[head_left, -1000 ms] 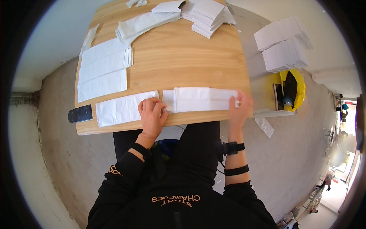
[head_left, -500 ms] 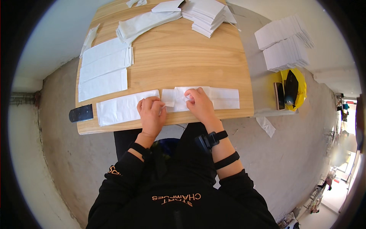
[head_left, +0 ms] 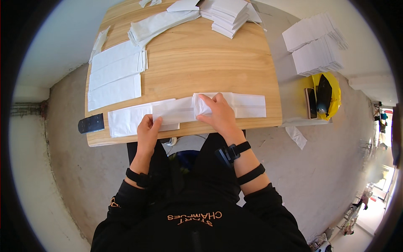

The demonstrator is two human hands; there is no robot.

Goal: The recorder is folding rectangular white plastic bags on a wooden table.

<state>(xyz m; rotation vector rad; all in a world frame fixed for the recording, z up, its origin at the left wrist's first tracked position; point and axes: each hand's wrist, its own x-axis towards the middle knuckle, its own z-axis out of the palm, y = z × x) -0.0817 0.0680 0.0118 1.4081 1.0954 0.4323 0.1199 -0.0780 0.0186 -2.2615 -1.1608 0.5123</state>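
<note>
A thin, flat white bag (head_left: 178, 109) stretches between my hands near the table's front edge. My left hand (head_left: 147, 129) pinches its left end between thumb and fingers. Around the folded white middle part (head_left: 203, 108) curve the thumb and fingers of my right hand (head_left: 221, 115); how firmly they grip is hard to see. To the right, a long white strip (head_left: 251, 106) with a greyish band lies flat. Under the bag's left end sits a flat stack of similar white bags (head_left: 130, 119), partly covered by it.
Beyond lie overlapping white bags (head_left: 115, 75), more long bags (head_left: 161, 26) and a white packet stack (head_left: 228, 17). A dark phone (head_left: 91, 124) overhangs the left edge. On the right surface are white stacks (head_left: 317, 54), another phone (head_left: 310, 103) and a yellow bag (head_left: 335, 94) with a dark bottle.
My left hand has moved left and slightly down, drawing the bag's end out flat over the stack. My right hand stays near its place, its fingers spread wider.
</note>
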